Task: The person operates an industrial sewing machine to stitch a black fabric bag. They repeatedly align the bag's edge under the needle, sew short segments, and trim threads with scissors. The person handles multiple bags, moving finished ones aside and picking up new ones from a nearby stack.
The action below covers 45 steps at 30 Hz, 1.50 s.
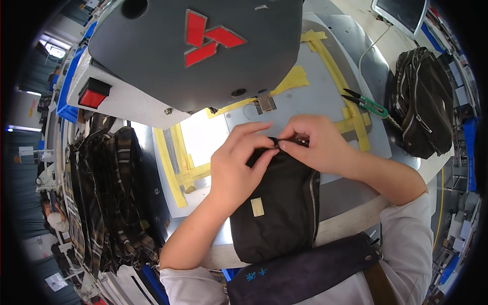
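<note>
A dark fabric bag (277, 213) with a silver zipper along its right side and a small cream patch hangs over the near table edge. At its upper end my left hand (241, 157) pinches a small black piece of the bag's edge between thumb and fingers. From the other side, my right hand (315, 145) pinches the same spot, its fingertips almost touching the left ones. What exactly lies between the fingertips is mostly hidden. Just beyond both hands is the metal presser foot (265, 104) of a large grey sewing machine (203, 51).
Green-handled thread snips (371, 105) lie on the right, tied to a cord. A second dark bag (424, 101) with zippers sits farther right. Plaid fabric pieces (109, 198) are piled at left. Yellow tape (173, 168) edges the work plate. A red switch (94, 93) is on the machine.
</note>
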Available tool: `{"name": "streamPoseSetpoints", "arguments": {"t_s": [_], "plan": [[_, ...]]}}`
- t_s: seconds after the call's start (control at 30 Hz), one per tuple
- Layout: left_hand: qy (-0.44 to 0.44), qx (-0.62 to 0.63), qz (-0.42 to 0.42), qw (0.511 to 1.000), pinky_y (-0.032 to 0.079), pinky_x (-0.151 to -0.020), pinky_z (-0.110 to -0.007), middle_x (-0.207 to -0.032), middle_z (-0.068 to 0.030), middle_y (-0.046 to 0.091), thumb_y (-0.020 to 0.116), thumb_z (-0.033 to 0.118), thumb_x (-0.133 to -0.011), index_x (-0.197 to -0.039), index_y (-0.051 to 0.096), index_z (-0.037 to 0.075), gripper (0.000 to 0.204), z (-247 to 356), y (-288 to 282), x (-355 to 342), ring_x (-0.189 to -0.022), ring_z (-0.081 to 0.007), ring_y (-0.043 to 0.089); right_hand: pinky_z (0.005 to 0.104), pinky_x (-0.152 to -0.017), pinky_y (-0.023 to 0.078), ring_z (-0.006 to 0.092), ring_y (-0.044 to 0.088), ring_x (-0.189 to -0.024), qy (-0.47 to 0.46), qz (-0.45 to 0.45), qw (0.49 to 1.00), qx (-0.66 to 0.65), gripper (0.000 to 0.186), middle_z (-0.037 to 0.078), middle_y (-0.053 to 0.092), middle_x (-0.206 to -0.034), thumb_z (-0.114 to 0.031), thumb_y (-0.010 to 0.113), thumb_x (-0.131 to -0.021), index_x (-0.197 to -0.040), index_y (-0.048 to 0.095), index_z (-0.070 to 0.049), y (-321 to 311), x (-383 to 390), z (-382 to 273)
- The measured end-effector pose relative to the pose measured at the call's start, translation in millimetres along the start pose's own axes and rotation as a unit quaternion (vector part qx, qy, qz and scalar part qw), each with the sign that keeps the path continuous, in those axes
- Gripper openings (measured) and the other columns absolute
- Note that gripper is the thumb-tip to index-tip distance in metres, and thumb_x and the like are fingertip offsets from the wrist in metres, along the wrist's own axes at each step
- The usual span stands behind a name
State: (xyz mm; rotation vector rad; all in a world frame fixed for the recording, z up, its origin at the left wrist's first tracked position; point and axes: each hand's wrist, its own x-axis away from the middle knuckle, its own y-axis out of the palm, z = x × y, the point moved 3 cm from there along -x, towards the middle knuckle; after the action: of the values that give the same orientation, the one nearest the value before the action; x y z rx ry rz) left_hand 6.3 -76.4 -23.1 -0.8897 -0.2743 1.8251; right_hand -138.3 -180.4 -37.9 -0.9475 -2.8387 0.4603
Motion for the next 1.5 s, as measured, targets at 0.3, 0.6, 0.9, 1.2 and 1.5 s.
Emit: {"name": "streamPoseSetpoints", "arguments": {"t_s": [0.3, 0.6, 0.9, 1.2, 1.5], "plan": [[-0.263, 0.131, -0.123, 0.948, 0.051, -0.071, -0.028, -0.081, -0.0099, 0.070, 0.075, 0.010, -0.081, -0.089, 0.068, 0.000, 0.015, -10, -1, 2, -0.073, -0.0172, 0.066, 0.0283, -0.059, 0.048, 0.0150, 0.064, -0.071, 0.001, -0.026, 0.999, -0.046, 0.014, 0.008, 0.067, -0.082, -0.011, 0.070, -0.083, -0.091, 0.065, -0.001, 0, 2, -4], [-0.232, 0.147, -0.094, 0.957, 0.051, -0.074, -0.026, -0.084, -0.0077, 0.071, 0.073, 0.007, -0.084, -0.093, 0.069, -0.001, 0.013, -12, -2, 4, -0.079, -0.0135, 0.066, 0.0245, -0.065, 0.048, 0.0079, 0.060, -0.074, 0.023, -0.063, 0.997, -0.023, 0.008, 0.004, 0.064, -0.080, -0.005, 0.067, -0.087, -0.092, 0.062, 0.000, -4, -4, -4], [-0.269, 0.148, -0.105, 0.946, 0.051, -0.074, -0.025, -0.084, -0.0075, 0.071, 0.074, 0.008, -0.084, -0.095, 0.070, -0.001, 0.015, -13, -1, 4, -0.079, -0.0118, 0.065, 0.0219, -0.068, 0.046, 0.0047, 0.058, -0.077, 0.055, -0.088, 0.992, -0.067, 0.006, 0.001, 0.062, -0.084, -0.002, 0.064, -0.091, -0.091, 0.058, 0.001, -5, -2, 1], [-0.237, 0.160, -0.085, 0.954, 0.050, -0.072, -0.024, -0.082, -0.0060, 0.070, 0.073, 0.007, -0.085, -0.093, 0.069, -0.001, 0.013, -13, -2, 4, -0.077, -0.0101, 0.063, 0.0237, -0.065, 0.046, 0.0069, 0.057, -0.072, -0.008, -0.063, 0.998, -0.023, 0.012, 0.003, 0.063, -0.081, -0.008, 0.068, -0.088, -0.092, 0.061, 0.001, -2, -3, 2], [-0.251, 0.187, -0.028, 0.949, 0.049, -0.069, -0.023, -0.078, -0.0022, 0.067, 0.072, 0.007, -0.086, -0.090, 0.067, -0.001, 0.010, -22, -2, 7, -0.074, -0.0075, 0.059, 0.0276, -0.063, 0.047, 0.0115, 0.058, -0.070, 0.019, -0.004, 1.000, -0.014, 0.016, 0.006, 0.064, -0.078, -0.012, 0.071, -0.084, -0.087, 0.063, 0.001, 2, -3, 5]]}}
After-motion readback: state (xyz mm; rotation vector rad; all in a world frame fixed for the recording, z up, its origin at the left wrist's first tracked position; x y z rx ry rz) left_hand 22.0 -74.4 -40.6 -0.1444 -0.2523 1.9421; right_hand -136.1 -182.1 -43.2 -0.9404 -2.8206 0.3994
